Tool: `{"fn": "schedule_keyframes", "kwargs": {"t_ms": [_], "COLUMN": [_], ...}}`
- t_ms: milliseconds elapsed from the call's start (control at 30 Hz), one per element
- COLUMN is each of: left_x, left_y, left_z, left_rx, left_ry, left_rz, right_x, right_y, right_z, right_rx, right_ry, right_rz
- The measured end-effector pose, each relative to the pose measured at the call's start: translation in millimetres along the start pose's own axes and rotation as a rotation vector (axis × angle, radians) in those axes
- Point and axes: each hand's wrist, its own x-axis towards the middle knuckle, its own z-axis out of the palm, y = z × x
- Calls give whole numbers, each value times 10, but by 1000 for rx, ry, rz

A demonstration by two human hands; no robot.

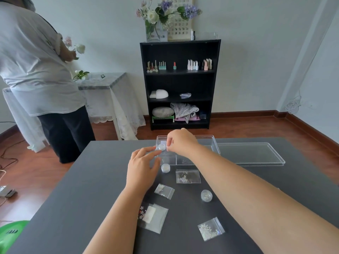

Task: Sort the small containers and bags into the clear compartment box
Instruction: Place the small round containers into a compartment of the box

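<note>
Right hand (pixel 180 142) hides compartment box (pixel 211 143) middle.

A clear plastic compartment box (pixel 205 139) sits at the far middle of the dark grey tabletop (pixel 73 189), with its flat clear lid (pixel 251 153) just to its right. The right hand (pixel 180 142) holds a small round clear jar (pixel 162 147) over the box's left end; the left hand (pixel 142 166) touches the box's near left corner. A second small round jar (pixel 165 168) stands just near of the box. A clear zip bag of pale beads (pixel 188 176) lies to its right. Nearer lie a small clear bag (pixel 164 191) and a third round jar (pixel 206 195), right of it. Nearest lie a larger clear bag with flower pieces (pixel 153 217) on the left and a bag of white beads (pixel 211 229) on the right.
</note>
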Motion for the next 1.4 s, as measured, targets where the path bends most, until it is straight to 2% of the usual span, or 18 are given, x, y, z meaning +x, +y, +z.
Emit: {"fn": "schedule_keyframes", "kwargs": {"t_ms": [133,233,400,567,733,867,933,1000,1100,1200,1300,1400], "left_x": [-1,8,18,14,-9,-64,-74,-96,-144,-170,-182,-207], "left_y": [-23,-21,-16,-38,-24,5,34,78,152,219,243,256], "left_z": [26,19,0,9,-14,-76,-116,-148,-153,-96,-34,-2], "left_rx": [-12,-6,-13,-18,-26,-70,-105,-119,-74,69,162,154], "left_ry": [51,41,31,12,-8,0,47,30,-123,-249,-288,-300], "left_rz": [6,4,0,2,0,9,9,24,109,147,148,121], "right_x": [127,191,211,154,68,-255,-550,-869,-1238,-1446,-1615,-1743], "right_y": [-128,-200,-207,-153,-65,94,179,274,432,602,718,749], "right_z": [48,45,20,8,38,-137,-226,-267,-235,-138,-26,55], "right_rx": [-324,-454,-441,-412,-273,76,226,306,377,447,451,473], "right_ry": [0,-30,-98,-114,-40,267,336,314,172,72,50,49], "right_rz": [-28,-12,36,10,-67,-81,-68,-48,-27,41,50,47]}}
